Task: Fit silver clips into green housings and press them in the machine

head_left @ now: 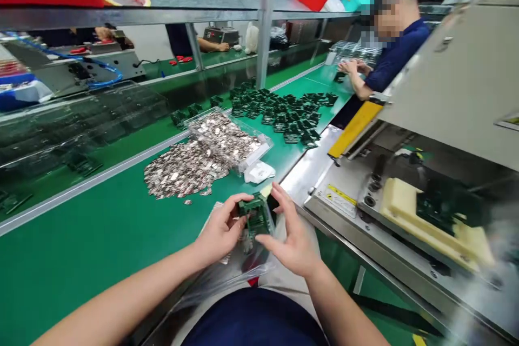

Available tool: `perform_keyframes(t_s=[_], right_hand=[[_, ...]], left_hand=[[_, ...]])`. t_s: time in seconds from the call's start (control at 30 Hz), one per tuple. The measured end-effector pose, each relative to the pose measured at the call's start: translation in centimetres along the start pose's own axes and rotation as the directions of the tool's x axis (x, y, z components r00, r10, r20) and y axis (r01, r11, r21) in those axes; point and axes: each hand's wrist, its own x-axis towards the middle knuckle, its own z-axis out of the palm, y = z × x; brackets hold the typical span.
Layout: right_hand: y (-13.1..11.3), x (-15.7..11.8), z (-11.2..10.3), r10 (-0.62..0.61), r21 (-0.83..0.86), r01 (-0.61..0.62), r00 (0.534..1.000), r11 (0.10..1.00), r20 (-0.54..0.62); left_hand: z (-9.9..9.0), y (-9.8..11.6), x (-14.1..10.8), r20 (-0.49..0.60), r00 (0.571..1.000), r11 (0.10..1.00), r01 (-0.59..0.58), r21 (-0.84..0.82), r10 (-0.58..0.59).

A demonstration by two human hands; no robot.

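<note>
A dark green plastic part (256, 215) is held above my lap, near the edge of the green table. My left hand (221, 230) grips its left side between thumb and fingers. On the other side my right hand (292, 235) has its fingers spread around the part; whether they touch it is unclear. Ahead lies a pile of small silvery pieces (178, 170), beside a clear tray (259, 154) full of the same pieces. Many similar dark green parts (284, 113) are heaped farther back. A crumpled white packet (259, 172) rests near the tray's front corner.
To the right stands a machine (344, 200) with a cream fixture (405, 205) and a yellow bar (354, 130). A co-worker (399, 54) is at the far right of the table. A metal post (265, 27) and shelf rise behind; stacked clear trays (101, 119) are at left.
</note>
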Motion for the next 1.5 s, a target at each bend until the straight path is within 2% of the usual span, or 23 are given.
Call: perform_keyframes(t_s=[0.07,0.13,0.2,0.23,0.27,0.3,0.33,0.37,0.4,0.43,0.47,0.5,0.6,0.67,0.73,0.77,0.83,0.9,0.97,1.03,1.13,1.4,1.5], right_hand=[[-1.3,-1.1,-3.9,-0.107,-0.127,0.112,0.993,0.986,0.044],[-2.5,-2.9,-7.9,-0.137,-0.186,0.132,0.99,0.974,-0.014],[-3.2,-5.3,-11.7,-0.116,-0.211,0.063,0.962,0.975,-0.246],[-3.4,-6.7,-13.5,-0.113,-0.218,0.019,0.897,0.976,-0.428],[-3.4,-8.0,-15.3,-0.133,-0.226,-0.015,0.77,0.974,-0.624],[-3.4,-9.2,-17.1,-0.172,-0.239,-0.036,0.591,0.97,-0.788],[-3.3,-10.3,-18.7,-0.211,-0.254,-0.057,0.403,0.966,-0.891],[-3.2,-11.2,-20.2,-0.239,-0.266,-0.078,0.248,0.961,-0.939],[-3.1,-11.8,-21.5,-0.253,-0.269,-0.1,0.149,0.958,-0.956],[-2.9,-12.1,-22.7,-0.247,-0.259,-0.12,0.11,0.958,-0.963],[-2.8,-12.2,-23.7,-0.23,-0.246,-0.141,0.12,0.959,-0.966],[-2.7,-12.1,-24.5,-0.21,-0.236,-0.163,0.161,0.958,-0.964],[-2.5,-10.6,-26.1,-0.168,-0.262,-0.233,0.359,0.936,-0.918],[-2.4,-9.1,-26.7,-0.114,-0.316,-0.326,0.514,0.891,-0.85],[-2.5,-7.6,-27.1,0.016,-0.354,-0.416,0.666,0.838,-0.746],[-2.6,-6.9,-27.2,0.092,-0.359,-0.445,0.723,0.821,-0.684],[-2.9,-5.9,-27.3,0.202,-0.36,-0.472,0.788,0.805,-0.582],[-3.2,-5.5,-27.5,0.233,-0.394,-0.503,0.795,0.769,-0.56],[-3.5,-5.6,-27.6,0.216,-0.467,-0.557,0.77,0.686,-0.601],[-3.9,-6.0,-27.7,0.193,-0.529,-0.592,0.757,0.608,-0.625],[-4.3,-6.5,-28.1,0.214,-0.565,-0.594,0.773,0.572,-0.597],[-3.8,-5.3,-29.7,0.285,-0.558,-0.538,0.831,0.632,-0.478],[-3.2,-7.1,-28.9,0.195,-0.562,-0.527,0.816,0.637,-0.545]], left_hand=[[1.3,1.6,2.0,0.228,0.973,1.0,-0.024,0.0,0.024],[3.5,3.3,4.7,0.444,0.893,0.998,-0.058,-0.03,0.065],[6.7,5.1,8.1,0.566,0.809,0.987,-0.148,-0.061,0.157],[8.6,6.0,9.9,0.582,0.783,0.972,-0.225,-0.062,0.219],[10.8,7.0,11.6,0.572,0.768,0.947,-0.317,-0.051,0.288],[13.2,7.9,13.1,0.549,0.757,0.913,-0.408,-0.028,0.355],[15.5,8.8,14.5,0.528,0.747,0.879,-0.478,0.001,0.405],[17.9,9.6,15.7,0.52,0.736,0.854,-0.519,0.025,0.432],[20.1,10.4,16.6,0.531,0.728,0.847,-0.531,0.037,0.434],[22.0,11.0,17.4,0.548,0.727,0.856,-0.516,0.037,0.414],[23.5,11.5,17.9,0.566,0.73,0.876,-0.482,0.029,0.383],[24.6,11.8,18.3,0.576,0.737,0.9,-0.436,0.007,0.352],[24.5,11.9,18.4,0.489,0.818,0.953,-0.278,-0.124,0.302],[21.7,10.9,17.6,0.382,0.889,0.962,-0.185,-0.201,0.251],[17.5,9.2,16.3,0.325,0.93,0.972,-0.102,-0.214,0.169],[15.3,8.1,15.4,0.327,0.936,0.978,-0.064,-0.2,0.128],[11.2,5.7,13.5,0.38,0.924,0.989,0.018,-0.145,0.039],[8.5,3.2,11.8,0.468,0.883,0.992,0.086,-0.09,-0.034],[7.7,1.0,10.6,0.533,0.843,0.991,0.123,-0.053,-0.076],[8.2,-0.5,10.1,0.572,0.815,0.99,0.137,-0.032,-0.094],[9.5,-1.6,10.4,0.62,0.778,0.99,0.142,-0.025,-0.096],[9.8,-2.3,11.1,0.606,0.789,0.987,0.156,-0.037,-0.102],[9.6,-2.7,11.0,0.605,0.789,0.987,0.158,-0.041,-0.101]])
